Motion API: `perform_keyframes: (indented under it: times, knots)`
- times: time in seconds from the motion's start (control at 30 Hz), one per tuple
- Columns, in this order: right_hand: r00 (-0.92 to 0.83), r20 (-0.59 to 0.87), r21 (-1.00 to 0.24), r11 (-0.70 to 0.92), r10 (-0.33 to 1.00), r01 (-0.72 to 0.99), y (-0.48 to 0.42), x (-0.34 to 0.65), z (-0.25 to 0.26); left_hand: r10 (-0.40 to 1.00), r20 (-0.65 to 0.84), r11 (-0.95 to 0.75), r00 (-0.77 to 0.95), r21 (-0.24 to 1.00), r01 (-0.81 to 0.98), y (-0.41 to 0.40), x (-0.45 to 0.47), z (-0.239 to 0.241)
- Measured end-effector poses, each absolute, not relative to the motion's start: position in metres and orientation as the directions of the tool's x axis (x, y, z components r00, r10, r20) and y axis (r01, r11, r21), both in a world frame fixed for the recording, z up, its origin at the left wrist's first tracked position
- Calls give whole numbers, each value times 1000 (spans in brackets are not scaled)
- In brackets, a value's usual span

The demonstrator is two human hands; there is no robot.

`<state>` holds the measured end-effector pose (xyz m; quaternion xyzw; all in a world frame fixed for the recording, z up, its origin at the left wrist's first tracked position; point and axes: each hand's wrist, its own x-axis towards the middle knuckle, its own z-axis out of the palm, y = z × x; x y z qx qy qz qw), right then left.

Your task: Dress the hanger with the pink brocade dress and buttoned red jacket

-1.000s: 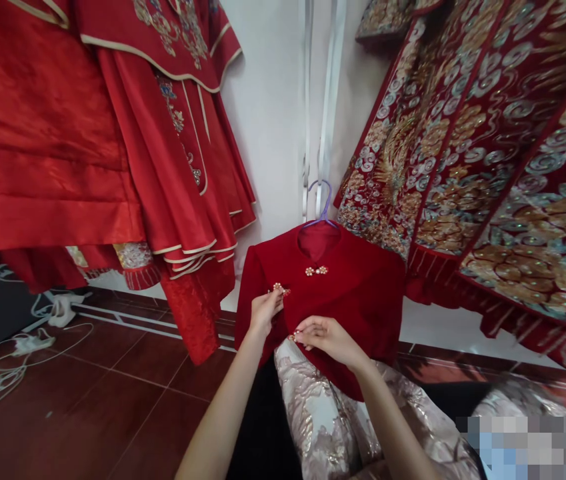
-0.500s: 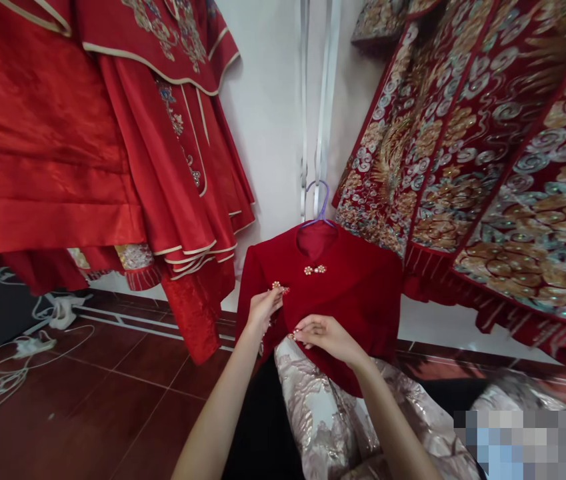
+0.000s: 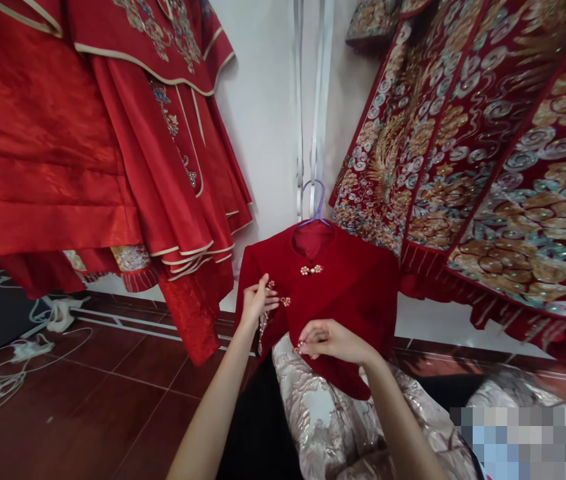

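Observation:
A dark red velvet jacket [image 3: 353, 280] hangs in front of me on a purple hanger [image 3: 319, 200]. Its collar is fastened by a gold, flower-shaped frog button [image 3: 311, 270]. My left hand [image 3: 257, 303] is at the jacket's left front with fingers apart, beside a second gold flower fastener [image 3: 285, 301]. A beaded strand [image 3: 263, 325] dangles below that hand. My right hand [image 3: 331, 340] pinches the front flap's edge lower down, where a small gold fastener [image 3: 299, 347] shows at the fingertips. Pale brocade fabric [image 3: 313, 407] lies beneath the jacket.
Red garments [image 3: 53, 147] hang at the left, and a heavily embroidered red and gold garment [image 3: 463, 153] hangs at the right. White metal poles [image 3: 317, 100] stand against the wall. White cables [image 3: 7, 373] and a white shoe [image 3: 63, 315] lie on the tiled floor [image 3: 127, 400].
My left hand's fingers have spread, and the second fastener now shows on the jacket beside them. My right hand has shifted slightly down, still at the flap's edge.

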<state>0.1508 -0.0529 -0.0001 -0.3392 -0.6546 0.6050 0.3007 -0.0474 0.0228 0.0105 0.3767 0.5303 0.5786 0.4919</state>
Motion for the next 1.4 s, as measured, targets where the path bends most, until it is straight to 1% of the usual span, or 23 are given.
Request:
perform_keyframes:
  times: [0.03,0.07,0.1,0.13,0.17,0.2,0.23,0.27,0.3,0.37,0.43,0.5,0.63,0.73,0.8,0.87,0.93,1.0,1.1,1.2,1.27,1.33,1.4]
  knots:
    - [-623,-28,-994,44,782,100,-55,155,3,931,7,-39,-364,996,-81,23,-49,14]
    - [-643,-35,-992,49,765,112,-56,160,6,870,140,-134,-473,990,48,24,-49,19]
    - [-650,-36,-991,54,759,119,-58,163,9,805,304,-227,-509,951,208,23,-47,25]
    - [-650,-35,-990,62,759,126,-59,165,12,758,472,-319,-450,870,375,23,-44,31]
    - [-646,-32,-988,71,762,134,-60,166,13,730,611,-412,-305,750,517,22,-39,38]
    - [-643,-30,-987,79,766,140,-61,166,15,710,697,-503,-107,607,616,21,-33,45]
    - [-641,-29,-986,84,767,145,-62,166,15,682,726,-581,90,463,670,20,-26,52]
    - [-640,-26,-985,90,768,148,-62,165,15,650,724,-630,233,341,698,20,-18,59]
    - [-641,-22,-984,96,767,148,-63,164,15,625,702,-656,341,237,716,20,-12,66]
    - [-643,-10,-983,110,766,147,-63,163,14,595,649,-673,474,81,735,23,-1,76]
    - [-643,-3,-982,120,766,149,-62,162,13,576,597,-681,558,-25,731,29,5,82]
    - [-636,-4,-981,119,772,151,-62,161,13,558,560,-690,612,-96,717,37,7,86]
    - [-627,-4,-983,112,779,145,-64,162,16,523,503,-726,688,-160,669,47,7,93]
    - [-645,-27,-985,90,763,147,-65,167,19,485,483,-793,729,-109,599,46,6,95]
    - [-664,-48,-985,76,746,156,-66,174,22,484,486,-826,728,-21,564,43,6,94]
    - [-669,-55,-982,81,741,170,-68,186,25,524,490,-833,697,121,540,40,6,92]
    - [-649,-50,-977,99,759,191,-70,199,28,589,494,-806,639,307,506,40,7,91]
    - [-608,-38,-967,125,793,222,-72,211,30,651,476,-757,591,470,454,42,8,90]
    - [-517,4,-942,177,856,286,-70,218,28,718,436,-665,542,660,350,46,10,89]
    - [-310,139,-907,247,941,342,-63,209,22,794,407,-539,451,814,214,49,13,87]
    - [-118,285,-887,309,951,343,-55,197,22,819,395,-489,416,860,146,50,13,84]
    - [58,441,-860,404,896,311,-45,181,31,830,391,-466,398,878,108,52,13,82]
    - [136,547,-823,501,826,267,-32,161,45,849,369,-439,377,891,117,55,12,81]
